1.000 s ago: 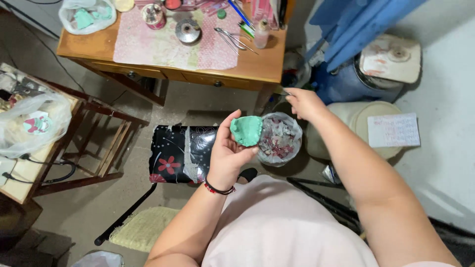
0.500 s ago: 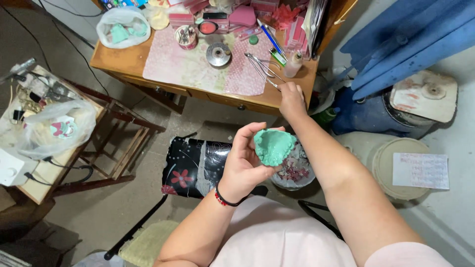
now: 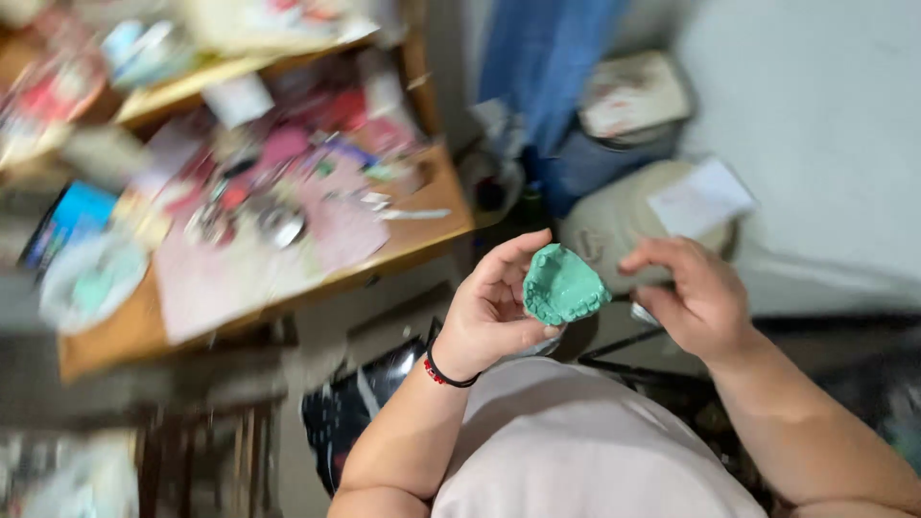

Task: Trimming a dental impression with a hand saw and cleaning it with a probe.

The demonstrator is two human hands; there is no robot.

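My left hand (image 3: 489, 317) is raised in front of my chest, shut on a green, horseshoe-shaped cast (image 3: 563, 285) with ridged tooth-like marks. A black and red band sits on that wrist. My right hand (image 3: 696, 299) hovers just right of the cast, a small gap away, with its fingers pinched. A small silvery tool (image 3: 643, 315) shows under those fingers; most of it is hidden.
A cluttered wooden table (image 3: 413, 240), blurred by camera motion, stands at the upper left. A beige lidded bucket (image 3: 614, 225) with a white paper (image 3: 700, 197) on it sits behind my hands, beside blue cloth (image 3: 547, 77). A black flowered bag (image 3: 355, 408) lies below.
My right hand has drawn back from the table edge to beside the cast. The view has swung and tilted, blurring the table. The left hand still holds the cast.
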